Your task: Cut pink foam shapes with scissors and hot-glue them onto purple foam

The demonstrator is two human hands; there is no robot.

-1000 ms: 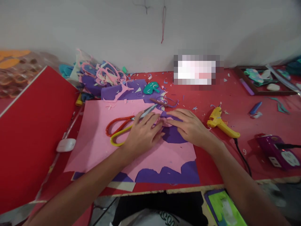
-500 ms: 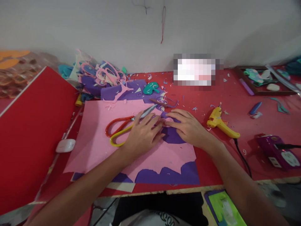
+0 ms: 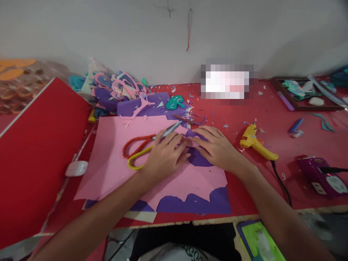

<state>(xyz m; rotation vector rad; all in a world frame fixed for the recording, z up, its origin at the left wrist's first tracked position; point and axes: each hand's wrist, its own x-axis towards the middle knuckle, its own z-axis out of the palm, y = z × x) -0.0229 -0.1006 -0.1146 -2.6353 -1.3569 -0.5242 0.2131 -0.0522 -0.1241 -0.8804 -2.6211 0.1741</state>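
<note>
My left hand [image 3: 166,152] lies over the scissors [image 3: 137,145], which have one red and one yellow handle loop. Its fingers are curled onto a small pink cut piece [image 3: 193,143]. From the other side my right hand [image 3: 216,148] presses its fingertips on the same piece; most of it is hidden by fingers. Beneath both hands spreads a pink sheet [image 3: 108,145] with a jagged cut edge, on top of a purple sheet [image 3: 194,203]. Purple also shows in a cut-out area between the hands.
To the right lie a yellow glue gun [image 3: 257,143] with a black cord and a purple power socket box [image 3: 322,175]. Coloured scraps [image 3: 122,85] pile up against the wall. A red board [image 3: 35,152] leans at left near a white case [image 3: 77,168]. A brown tray [image 3: 299,107] stands back right.
The fingers of both hands have shifted slightly on the small pink piece, with my right fingertips drawn a little closer over it. The scissors and sheets stay put.
</note>
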